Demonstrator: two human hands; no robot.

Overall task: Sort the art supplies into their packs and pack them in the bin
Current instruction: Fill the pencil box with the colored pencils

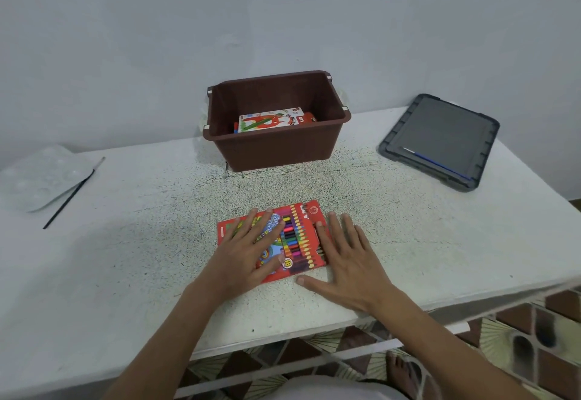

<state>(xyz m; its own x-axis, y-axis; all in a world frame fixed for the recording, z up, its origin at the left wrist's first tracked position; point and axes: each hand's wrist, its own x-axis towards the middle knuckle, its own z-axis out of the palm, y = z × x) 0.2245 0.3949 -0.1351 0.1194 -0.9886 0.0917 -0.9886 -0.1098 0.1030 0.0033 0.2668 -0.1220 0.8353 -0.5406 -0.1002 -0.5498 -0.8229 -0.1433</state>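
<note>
A white speckled desk (125,258) is seen from above. In the lower middle of the frame, a red pack of coloured pencils (295,236) lies flat on it. The left hand (245,252) is laid flat on the left half of the pack, fingers straight and spread. The right hand (349,258) is also spread flat at the pack's right edge: one fingertip rests on the pack, while the other fingers and the thumb are on the desk. Nothing is gripped or pinched by either hand.

In the upper middle, an open brown bin (273,151) stands at the back of the desk. An illustrated pack (267,120) is seen lying inside, possibly on top of a second red pack that is mostly hidden.

At the right, a grey lid (440,135) lies flat with a thin blue brush (436,163) on it. At the far left, a pale, blurred paint palette (37,179) is seen, with a thin black brush (74,192) along its right edge.
</note>
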